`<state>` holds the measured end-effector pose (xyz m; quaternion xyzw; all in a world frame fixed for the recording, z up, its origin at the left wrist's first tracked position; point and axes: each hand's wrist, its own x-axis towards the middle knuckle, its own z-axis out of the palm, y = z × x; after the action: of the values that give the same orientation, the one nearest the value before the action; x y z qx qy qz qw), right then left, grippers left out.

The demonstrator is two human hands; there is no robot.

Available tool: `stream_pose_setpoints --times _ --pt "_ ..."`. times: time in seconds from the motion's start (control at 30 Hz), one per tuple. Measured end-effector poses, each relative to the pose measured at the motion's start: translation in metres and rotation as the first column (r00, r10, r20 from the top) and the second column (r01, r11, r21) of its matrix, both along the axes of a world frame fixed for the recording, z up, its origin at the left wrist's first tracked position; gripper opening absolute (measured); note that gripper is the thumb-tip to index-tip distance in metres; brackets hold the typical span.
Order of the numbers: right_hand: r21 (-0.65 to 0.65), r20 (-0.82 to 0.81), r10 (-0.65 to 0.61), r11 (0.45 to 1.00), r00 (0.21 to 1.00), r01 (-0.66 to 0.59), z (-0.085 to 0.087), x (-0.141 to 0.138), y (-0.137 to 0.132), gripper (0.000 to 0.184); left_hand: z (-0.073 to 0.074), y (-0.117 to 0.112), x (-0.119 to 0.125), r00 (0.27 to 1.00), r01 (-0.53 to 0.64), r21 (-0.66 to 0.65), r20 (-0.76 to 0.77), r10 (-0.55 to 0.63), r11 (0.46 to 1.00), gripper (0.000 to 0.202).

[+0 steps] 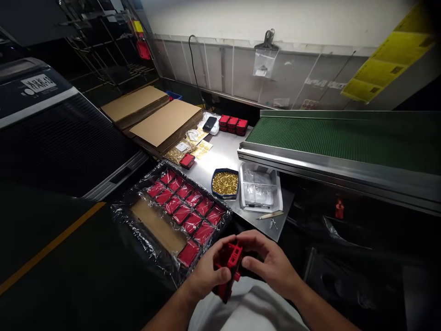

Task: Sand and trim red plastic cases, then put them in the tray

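Observation:
Close to my body, a red and black plastic case (235, 255) is held between both hands. My left hand (209, 271) wraps its left side, with the thumb across the front. On the other side my right hand (267, 259) grips the top and right edge between fingers and thumb. Fingers cover much of the case, so I cannot tell whether it is latched. Just left of my hands, a carton lined with clear plastic (146, 248) contains rows of similar red cases (181, 214). Ahead stands a blue tray (213, 186) of small brass-coloured parts (225, 183).
A white bin (278, 197) of plastic bags stands on the metal table (206, 161), with a knife-like tool (270, 215) before it. Several red cases (233, 124) are stacked behind, near a phone (210, 123). A green conveyor (327, 138) rises right; cardboard sheets (165, 122) lie left.

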<state>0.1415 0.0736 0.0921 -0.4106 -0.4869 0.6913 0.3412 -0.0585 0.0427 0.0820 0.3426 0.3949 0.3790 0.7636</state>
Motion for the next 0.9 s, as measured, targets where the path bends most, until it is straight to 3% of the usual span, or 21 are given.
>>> stream_pose_setpoints --times 0.13,0.27,0.4,0.57,0.7,0.8,0.83,0.9 --pt "-0.166 -0.108 -0.014 0.986 0.994 -0.005 -0.006 -0.002 -0.011 0.042 -0.001 -0.002 0.004 0.999 -0.012 0.015 -0.050 0.012 1.000 0.102" --pt "-0.141 -0.139 -0.009 0.990 0.990 -0.011 0.001 -0.004 -0.016 0.051 0.005 -0.003 0.005 0.993 -0.001 0.041 -0.116 0.006 0.999 0.105" --pt "-0.105 -0.166 0.009 0.994 0.986 -0.027 0.017 -0.002 -0.013 0.057 0.014 -0.005 0.004 0.980 0.021 0.224 -0.196 0.025 0.974 0.104" --pt "-0.068 -0.168 0.032 0.997 0.985 -0.043 0.032 0.004 -0.007 0.037 0.025 -0.006 0.001 0.927 0.085 0.521 -0.354 0.125 0.849 0.097" --pt "-0.063 -0.116 0.006 0.998 0.993 -0.014 0.037 0.005 -0.003 0.026 0.027 -0.007 0.002 0.887 0.128 0.646 -0.414 0.205 0.752 0.099" --pt "-0.028 -0.050 -0.093 0.995 0.994 0.091 0.018 0.007 0.003 0.035 0.026 -0.008 0.004 0.882 0.152 0.667 -0.425 0.205 0.730 0.104" --pt "-0.027 0.012 -0.136 0.990 0.991 0.137 0.003 0.010 0.005 0.037 0.025 -0.009 0.005 0.888 0.137 0.645 -0.416 0.195 0.752 0.103" --pt "-0.045 0.230 -0.225 0.969 0.947 0.242 -0.036 0.022 0.012 0.040 0.025 -0.012 0.006 0.918 0.050 0.516 -0.361 0.164 0.855 0.097"
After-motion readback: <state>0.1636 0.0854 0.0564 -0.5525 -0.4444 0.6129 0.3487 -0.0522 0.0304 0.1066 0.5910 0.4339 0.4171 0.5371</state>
